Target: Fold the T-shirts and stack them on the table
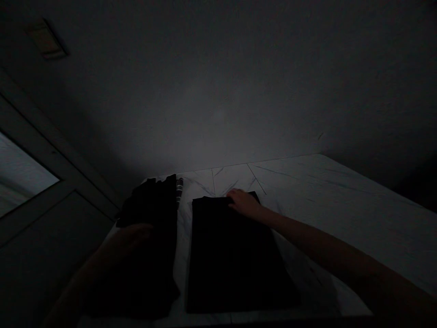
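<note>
A pale, marbled surface (pixel 362 214) is set against a plain grey wall (pixel 218 91), and the whole room is sunk in dim light. The two hands are held well apart. The right hand (pixel 241 202) is laid on the far edge of a dark, flat cloth (pixel 235 259), with the fingers bent a little over that edge; whether any fabric is pinched between them cannot be made out. By the left hand (pixel 138 233), a second dark cloth (pixel 165 255) is overlapped — its grip, and even whether contact is made, is lost in the shadow.

The flat cloth is spread near the middle of the surface, with its sides fairly straight and its near end widened toward the right. To its left, apart from it by a narrow strip of bare marbling, the second cloth is placed; its outline is more uneven, and it is bunched up at the far end. Just beside that bunched end, at its right, a small striped piece (pixel 179 187) with light bands is seen.

Farther out, the surface is crossed by thin dark lines (pixel 256 178) behind the flat cloth and is left pale at the right. At the left, a framed panel (pixel 41 205) with a lighter pane (pixel 20 173) is seen. High on the wall, at upper left, a small rectangular plate (pixel 46 40) is fixed, its details blurred.
</note>
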The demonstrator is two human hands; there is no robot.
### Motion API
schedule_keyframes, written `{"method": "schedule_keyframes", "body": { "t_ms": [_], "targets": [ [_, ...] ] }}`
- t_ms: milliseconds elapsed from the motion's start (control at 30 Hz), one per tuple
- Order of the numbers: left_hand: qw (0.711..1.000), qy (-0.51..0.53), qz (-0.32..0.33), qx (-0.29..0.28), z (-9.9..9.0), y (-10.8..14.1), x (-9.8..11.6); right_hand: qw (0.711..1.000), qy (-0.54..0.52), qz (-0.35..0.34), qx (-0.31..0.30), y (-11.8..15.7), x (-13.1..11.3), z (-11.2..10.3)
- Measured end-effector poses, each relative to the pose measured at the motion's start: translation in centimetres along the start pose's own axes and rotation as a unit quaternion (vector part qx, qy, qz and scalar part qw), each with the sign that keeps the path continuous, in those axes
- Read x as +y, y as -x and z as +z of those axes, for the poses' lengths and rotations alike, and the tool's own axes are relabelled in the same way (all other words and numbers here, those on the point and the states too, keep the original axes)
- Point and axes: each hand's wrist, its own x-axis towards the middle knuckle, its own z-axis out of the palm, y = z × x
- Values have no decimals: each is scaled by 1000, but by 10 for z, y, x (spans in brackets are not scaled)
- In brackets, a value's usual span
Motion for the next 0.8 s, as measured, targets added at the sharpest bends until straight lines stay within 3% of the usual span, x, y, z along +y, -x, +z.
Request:
{"method": "schedule_keyframes", "body": {
  "t_ms": [100, 133, 233, 367, 467, 567, 633, 733, 767, 800],
  "targets": [
    [998, -1, 69, 3, 40, -57, 47, 993, 44, 84, 67, 7, 59, -3],
    [997, -22, 75, 24, 53, -77, 65, 993, 41, 86, 71, 13, 70, -4],
    [992, -97, 82, 3, 84, -120, 110, 994, 25, 66, 87, 34, 83, -8],
    [986, -157, 54, -13, 97, -131, 136, 994, -14, 26, 107, 45, 77, -11],
    [982, -180, 57, -22, 87, -126, 139, 995, -63, -17, 80, 38, 72, -18],
    [977, -206, 55, -26, 43, -129, 146, 989, -126, -53, 54, 13, 64, -49],
    [974, -223, 37, 9, -13, -134, 156, 981, -164, -60, 83, -15, 54, -90],
    [954, -240, -14, 177, -123, -135, 171, 962, -179, -45, 201, -61, 23, -171],
    [931, -230, -16, 284, -158, -131, 172, 951, -182, -48, 244, -71, 6, -197],
    [910, -216, 0, 354, -188, -126, 171, 936, -185, -61, 292, -78, -13, -221]
  ]
}}
